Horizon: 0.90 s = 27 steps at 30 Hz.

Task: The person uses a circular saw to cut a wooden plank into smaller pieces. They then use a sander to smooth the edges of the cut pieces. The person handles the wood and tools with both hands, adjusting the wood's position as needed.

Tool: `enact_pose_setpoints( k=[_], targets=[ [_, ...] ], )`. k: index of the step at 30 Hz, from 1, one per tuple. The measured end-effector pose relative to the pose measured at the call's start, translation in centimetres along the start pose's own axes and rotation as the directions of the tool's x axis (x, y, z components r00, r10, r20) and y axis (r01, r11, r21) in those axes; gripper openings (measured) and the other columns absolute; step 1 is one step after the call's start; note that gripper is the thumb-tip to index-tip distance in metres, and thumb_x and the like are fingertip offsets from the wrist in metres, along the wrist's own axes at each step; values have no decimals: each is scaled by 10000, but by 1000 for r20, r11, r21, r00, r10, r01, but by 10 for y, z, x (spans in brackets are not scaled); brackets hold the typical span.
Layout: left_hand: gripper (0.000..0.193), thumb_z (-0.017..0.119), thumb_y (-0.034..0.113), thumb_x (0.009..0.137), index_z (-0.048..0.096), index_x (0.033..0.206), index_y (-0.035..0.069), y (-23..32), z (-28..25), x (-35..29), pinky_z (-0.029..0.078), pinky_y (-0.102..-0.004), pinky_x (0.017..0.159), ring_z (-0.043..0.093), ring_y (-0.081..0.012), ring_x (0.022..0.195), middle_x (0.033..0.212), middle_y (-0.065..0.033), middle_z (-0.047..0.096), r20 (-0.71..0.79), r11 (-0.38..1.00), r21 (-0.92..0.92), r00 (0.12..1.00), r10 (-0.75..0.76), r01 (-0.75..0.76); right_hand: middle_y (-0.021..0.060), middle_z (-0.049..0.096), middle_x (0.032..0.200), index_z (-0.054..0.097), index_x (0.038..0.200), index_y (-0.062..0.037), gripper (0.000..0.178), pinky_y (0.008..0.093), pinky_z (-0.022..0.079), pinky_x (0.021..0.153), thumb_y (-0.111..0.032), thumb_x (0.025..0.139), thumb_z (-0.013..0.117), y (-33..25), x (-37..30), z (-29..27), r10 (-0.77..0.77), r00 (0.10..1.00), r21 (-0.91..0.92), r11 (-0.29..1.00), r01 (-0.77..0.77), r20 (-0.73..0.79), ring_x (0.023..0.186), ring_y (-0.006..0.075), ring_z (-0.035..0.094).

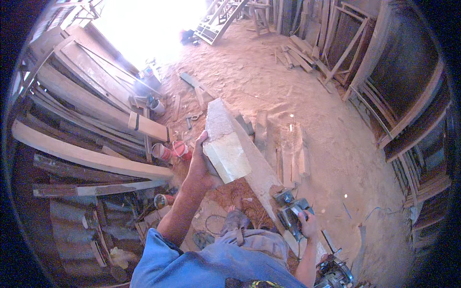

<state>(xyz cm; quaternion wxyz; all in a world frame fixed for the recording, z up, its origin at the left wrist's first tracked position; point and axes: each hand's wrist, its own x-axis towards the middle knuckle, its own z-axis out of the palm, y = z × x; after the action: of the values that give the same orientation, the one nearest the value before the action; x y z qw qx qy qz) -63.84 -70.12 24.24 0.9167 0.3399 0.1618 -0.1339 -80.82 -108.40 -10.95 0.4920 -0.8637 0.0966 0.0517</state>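
My left hand (203, 165) grips a thick wooden block (229, 156) along its left edge, with the thumb up on its side. The block is held raised and tilted; its far part looks rough and greyish, its near part smooth and pale. My right hand (308, 223) is closed round the handle of a dark electric hand planer (290, 211). The planer sits on the near end of a long, dusty plank (263, 180), which runs away from me beneath the block. The block hides part of that plank.
At the lower right lies another power tool (333, 272) beside a cable. Several wood offcuts (293, 153) lie right of the plank. Long boards (91, 153) are stacked at left, near red buckets (180, 150). Frames and planks (345, 57) lean on the right wall. Sawdust covers the floor.
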Motion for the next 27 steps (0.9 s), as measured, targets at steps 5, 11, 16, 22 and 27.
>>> enact_pose_setpoints(
  k=[5,11,16,22,27],
  targets=[
    [782,575,685,916,557,1419,87,1,0,4,454,-525,1098,638,-330,1203,1349,-126,648,-66,988,152,997,33,-23,38,629,680,698,1054,21,488,309,448,520,-457,974,648,-8,0,-2,-75,996,-37,997,74,-49,557,118,585],
    [774,574,675,918,562,1414,81,2,-9,11,434,-531,1114,633,-338,1210,1339,-131,653,-31,997,62,999,-37,39,132,689,874,708,1121,21,517,365,507,707,-467,964,643,-22,0,-14,91,993,-2,996,-91,74,787,225,650],
    [850,520,712,891,515,1464,85,-12,-28,6,397,-548,1137,563,-348,1297,1427,-141,585,163,992,-101,985,-61,79,184,703,1051,674,1192,70,578,384,510,909,-465,977,646,-24,-1,-12,110,991,52,992,-114,76,1011,267,660],
    [901,466,759,848,468,1510,148,-63,-28,13,381,-587,1132,487,-364,1359,1481,-129,514,139,897,-401,955,262,-188,257,657,1258,642,1289,74,682,446,433,1056,-530,973,622,-60,-6,-18,233,972,-140,964,-227,23,1185,346,602],
    [897,456,751,858,436,1524,152,-63,-39,24,383,-597,1125,478,-367,1360,1473,-110,500,179,771,-612,919,352,-176,170,689,1135,667,1222,44,623,387,476,947,-529,1009,550,2,4,-19,130,990,-48,991,-128,49,1043,266,627]
  ],
)
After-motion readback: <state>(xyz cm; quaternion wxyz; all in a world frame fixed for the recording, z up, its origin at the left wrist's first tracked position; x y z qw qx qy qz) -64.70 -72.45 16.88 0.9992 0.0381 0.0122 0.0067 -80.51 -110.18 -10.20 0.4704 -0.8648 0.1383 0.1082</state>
